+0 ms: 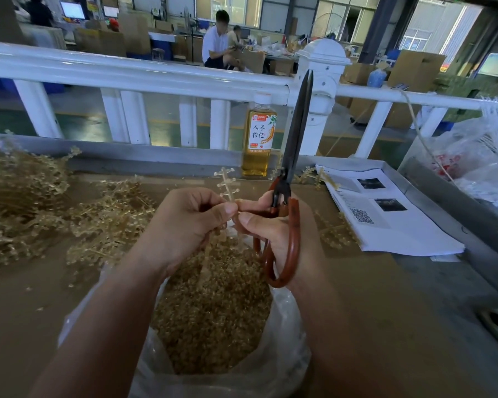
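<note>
My left hand (184, 222) pinches a thin translucent plastic sprig (226, 180) with small beads along its stem, held upright over a bag. My right hand (266, 225) pinches the same sprig's lower end with thumb and forefinger, and its other fingers grip the red handle loops of large scissors (292, 156). The dark blades are closed and point up. Below both hands stands an open clear plastic bag (288, 317) filled with small amber beads (213, 305).
Piles of the same sprigs (35, 202) cover the left of the brown table (385, 326). A bottle of yellow drink (258, 139) stands at the back, printed sheets (385, 214) lie at right, plastic bags (477, 165) further right. A white railing (127, 73) runs behind; people sit beyond.
</note>
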`<act>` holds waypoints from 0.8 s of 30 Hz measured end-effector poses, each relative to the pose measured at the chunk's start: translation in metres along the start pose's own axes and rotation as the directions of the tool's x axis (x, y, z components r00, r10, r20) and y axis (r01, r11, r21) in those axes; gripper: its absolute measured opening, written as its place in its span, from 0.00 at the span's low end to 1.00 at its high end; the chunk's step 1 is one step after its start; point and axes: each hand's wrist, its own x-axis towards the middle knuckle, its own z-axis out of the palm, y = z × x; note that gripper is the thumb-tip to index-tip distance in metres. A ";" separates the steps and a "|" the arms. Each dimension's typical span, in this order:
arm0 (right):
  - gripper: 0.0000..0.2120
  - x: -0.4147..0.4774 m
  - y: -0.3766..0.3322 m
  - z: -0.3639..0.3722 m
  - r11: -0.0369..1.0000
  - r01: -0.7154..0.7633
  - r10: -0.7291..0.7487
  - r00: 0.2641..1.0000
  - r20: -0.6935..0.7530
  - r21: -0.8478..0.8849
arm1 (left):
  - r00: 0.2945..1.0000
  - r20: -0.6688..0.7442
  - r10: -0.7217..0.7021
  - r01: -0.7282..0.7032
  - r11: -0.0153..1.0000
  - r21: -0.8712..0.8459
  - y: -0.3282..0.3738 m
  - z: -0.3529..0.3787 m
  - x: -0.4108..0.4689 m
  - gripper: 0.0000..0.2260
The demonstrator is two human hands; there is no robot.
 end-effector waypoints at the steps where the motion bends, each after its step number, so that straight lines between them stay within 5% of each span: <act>1: 0.14 0.000 -0.001 0.001 1.000 0.005 -0.006 1.000 -0.012 -0.015 | 1.000 -0.025 0.018 -0.018 1.000 0.022 0.000 0.002 0.000 0.10; 11: 0.17 0.001 0.001 0.001 0.998 0.002 0.004 0.996 -0.092 0.059 | 0.997 -0.040 0.068 -0.068 0.998 0.011 0.001 0.015 -0.002 0.09; 24: 0.16 0.000 0.003 0.007 0.989 0.017 0.002 0.991 -0.130 0.147 | 0.984 -0.108 0.143 -0.117 0.970 0.212 -0.003 0.020 -0.003 0.08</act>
